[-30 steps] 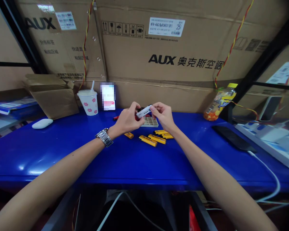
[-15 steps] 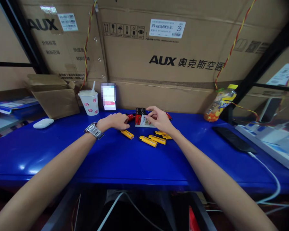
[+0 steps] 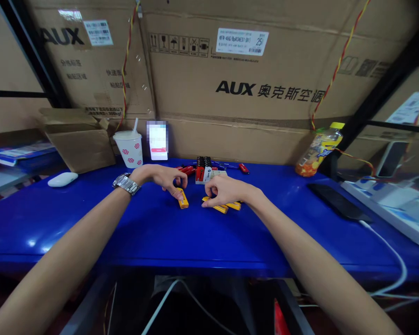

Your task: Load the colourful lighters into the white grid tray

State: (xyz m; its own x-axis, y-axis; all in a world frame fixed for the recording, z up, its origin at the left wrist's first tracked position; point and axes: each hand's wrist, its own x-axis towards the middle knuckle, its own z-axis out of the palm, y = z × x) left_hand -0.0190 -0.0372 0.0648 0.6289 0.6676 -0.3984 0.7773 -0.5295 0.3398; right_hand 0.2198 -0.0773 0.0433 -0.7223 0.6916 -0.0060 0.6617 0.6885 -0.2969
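Note:
My left hand (image 3: 167,179), wearing a metal watch, pinches a yellow lighter (image 3: 184,201) between thumb and fingers, low over the blue table. Over a small group of yellow lighters is my right hand (image 3: 226,190), thumb and index finger apart at the end of the nearest lighter (image 3: 219,208). Another yellow lighter (image 3: 234,205) lies beside it, and the hand covers others. Just behind the hands stands a small white display box (image 3: 207,175) holding lighters with black tops, red ones at its left side. Red lighters (image 3: 185,170) lie left of the box.
Along the back are a patterned paper cup (image 3: 129,149) with a straw, a lit phone (image 3: 158,142) and large cardboard boxes (image 3: 181,93). On the right are a drink bottle (image 3: 316,151), a black phone (image 3: 337,202) on a cable and a power strip (image 3: 387,209). A white case (image 3: 63,179) lies left.
My left hand has shifted slightly left and turned the yellow lighter more upright in view. My right hand has moved from the display box down and toward me, onto the yellow lighters.

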